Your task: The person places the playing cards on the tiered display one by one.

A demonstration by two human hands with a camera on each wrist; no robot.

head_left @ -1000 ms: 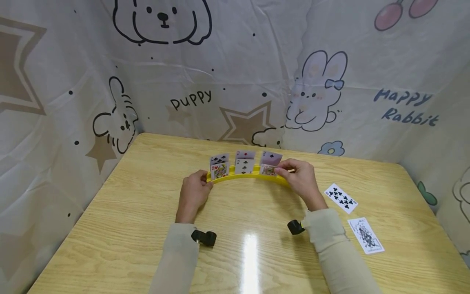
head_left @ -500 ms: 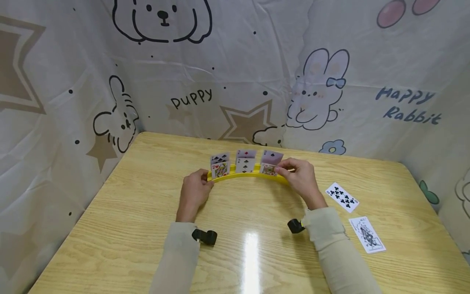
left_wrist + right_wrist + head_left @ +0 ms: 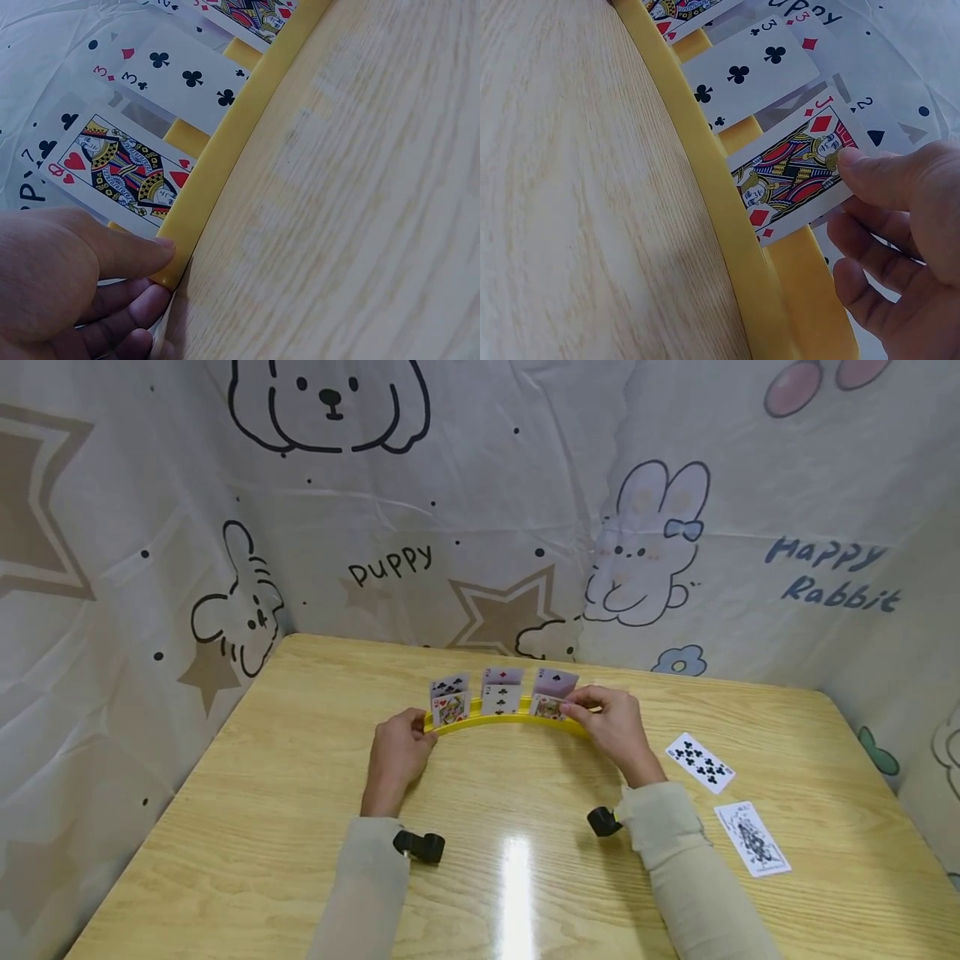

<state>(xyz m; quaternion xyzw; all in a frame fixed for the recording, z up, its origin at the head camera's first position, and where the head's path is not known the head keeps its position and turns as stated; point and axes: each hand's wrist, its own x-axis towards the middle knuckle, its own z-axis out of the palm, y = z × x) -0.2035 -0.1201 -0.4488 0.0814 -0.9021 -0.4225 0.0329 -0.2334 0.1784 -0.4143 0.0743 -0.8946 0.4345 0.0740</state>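
Observation:
A curved yellow card holder (image 3: 491,720) stands on the table with playing cards upright in two rows. My left hand (image 3: 396,758) grips its left end, thumb on the front edge. With thumb and fingers, my right hand (image 3: 615,727) pinches the jack of diamonds (image 3: 791,169), whose lower edge sits in the front row at the right. Also in front are the queen of hearts (image 3: 124,165) and the three of clubs (image 3: 742,75). Behind them stand a seven of clubs (image 3: 46,147), a three of diamonds (image 3: 810,45) and a two of spades (image 3: 877,135), partly covered.
Two loose cards lie face up to the right of my right forearm: a clubs card (image 3: 701,763) with several pips and a black-and-white joker (image 3: 752,839). A printed curtain (image 3: 480,510) hangs behind the wooden table (image 3: 300,793). Each wrist carries a small black camera (image 3: 420,847).

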